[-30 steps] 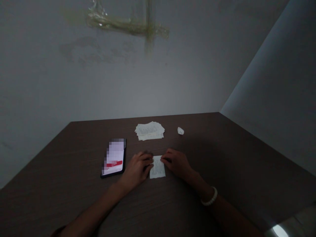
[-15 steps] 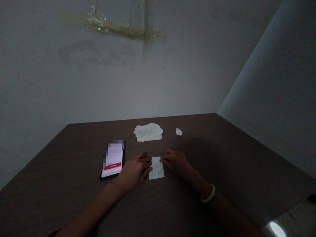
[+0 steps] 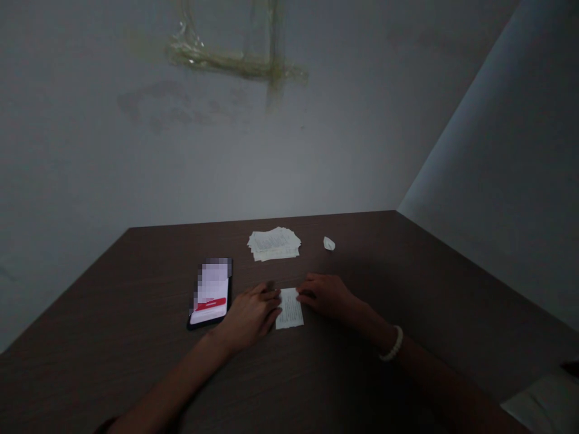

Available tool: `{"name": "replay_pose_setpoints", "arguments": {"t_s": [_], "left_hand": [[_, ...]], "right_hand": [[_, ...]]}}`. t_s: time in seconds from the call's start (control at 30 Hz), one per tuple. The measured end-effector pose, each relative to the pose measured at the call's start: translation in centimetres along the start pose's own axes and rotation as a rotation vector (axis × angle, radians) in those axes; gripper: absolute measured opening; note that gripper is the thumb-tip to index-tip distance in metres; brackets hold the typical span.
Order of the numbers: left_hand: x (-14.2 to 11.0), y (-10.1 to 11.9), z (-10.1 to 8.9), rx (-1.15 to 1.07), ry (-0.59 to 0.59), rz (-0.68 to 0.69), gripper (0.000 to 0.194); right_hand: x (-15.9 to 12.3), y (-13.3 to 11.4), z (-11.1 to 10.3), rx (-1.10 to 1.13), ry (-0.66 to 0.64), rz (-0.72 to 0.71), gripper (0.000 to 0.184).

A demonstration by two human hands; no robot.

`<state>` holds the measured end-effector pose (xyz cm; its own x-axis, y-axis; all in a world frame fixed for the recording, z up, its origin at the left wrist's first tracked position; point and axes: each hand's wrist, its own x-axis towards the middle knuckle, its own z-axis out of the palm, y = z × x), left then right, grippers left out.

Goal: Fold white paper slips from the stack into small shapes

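Note:
A small printed slip of paper [image 3: 290,308] lies on the dark brown table between my two hands. My left hand [image 3: 254,313] is palm down at its left edge, with fingertips and thumb holding that side. At the upper right corner, the bent fingers of my right hand [image 3: 326,295] hold the paper's edge. Part of the grip is hidden under the fingers. A white beaded bracelet [image 3: 392,345] circles my right wrist. Just left of my left hand lies a smartphone [image 3: 211,293], its screen lit and partly blurred.
Behind the slip is a loose pile of printed papers [image 3: 274,244]. To its right sits a small crumpled white paper piece [image 3: 329,243]. The table [image 3: 149,289] meets a grey wall [image 3: 203,175] with yellowed tape [image 3: 226,65]. A pale object [image 3: 547,398] shows at lower right.
The whole view has shifted slightly, so things appear a little farther right. My right hand has its fingers bent somewhat more at the slip's corner. The slip remains between my hands.

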<state>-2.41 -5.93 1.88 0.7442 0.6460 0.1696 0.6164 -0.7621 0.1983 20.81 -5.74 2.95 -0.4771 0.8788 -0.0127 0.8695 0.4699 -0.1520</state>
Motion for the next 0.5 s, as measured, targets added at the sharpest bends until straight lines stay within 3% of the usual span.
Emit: {"name": "replay_pose_setpoints", "arguments": {"t_s": [0.2,0.5], "left_hand": [[0.1,0.0,-0.6,-0.015,-0.035,-0.004,0.025],[-0.1,-0.8,-0.5,-0.033,-0.049,0.011,0.024]], "right_hand": [[0.0,0.7,-0.1,0.032,-0.02,-0.065,0.028],[-0.6,1.1,-0.5,0.041,-0.043,-0.127,0.05]]}}
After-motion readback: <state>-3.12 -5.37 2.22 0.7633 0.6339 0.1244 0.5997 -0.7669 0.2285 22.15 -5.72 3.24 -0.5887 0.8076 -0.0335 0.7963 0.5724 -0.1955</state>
